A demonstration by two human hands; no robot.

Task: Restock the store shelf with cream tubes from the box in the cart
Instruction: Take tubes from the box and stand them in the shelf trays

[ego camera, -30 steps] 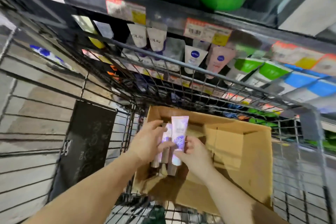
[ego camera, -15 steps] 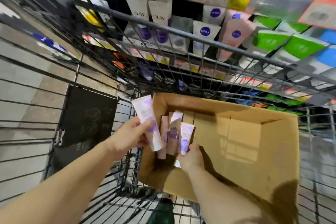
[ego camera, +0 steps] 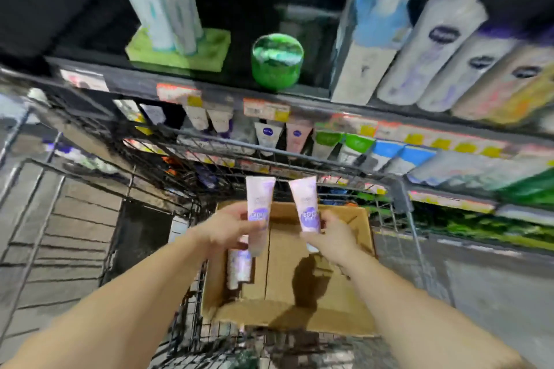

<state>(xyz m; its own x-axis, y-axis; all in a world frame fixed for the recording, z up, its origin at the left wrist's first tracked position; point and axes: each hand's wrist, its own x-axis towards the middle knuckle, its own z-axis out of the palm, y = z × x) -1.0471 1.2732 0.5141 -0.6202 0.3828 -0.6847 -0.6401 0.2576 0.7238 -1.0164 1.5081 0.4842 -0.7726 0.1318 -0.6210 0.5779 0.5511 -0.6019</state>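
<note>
My left hand (ego camera: 229,229) grips a pale pink and purple cream tube (ego camera: 258,210), held upright above the box. My right hand (ego camera: 332,232) grips a second matching cream tube (ego camera: 306,204), also upright, a little to the right. Below them an open cardboard box (ego camera: 323,308) sits in the wire cart (ego camera: 192,144). More tubes (ego camera: 239,266) stand against the box's left wall. The store shelf (ego camera: 299,105) with price tags runs across the view beyond the cart.
A green round jar (ego camera: 276,61), a teal box on a green pack (ego camera: 168,9) and white bottles (ego camera: 434,45) stand on the upper shelf. Rows of tubes (ego camera: 269,136) hang below it. A black panel (ego camera: 141,237) leans in the cart's left side.
Both hands have risen out of the box, each with one tube. The view has tilted upward, so the upper shelf shows now.
</note>
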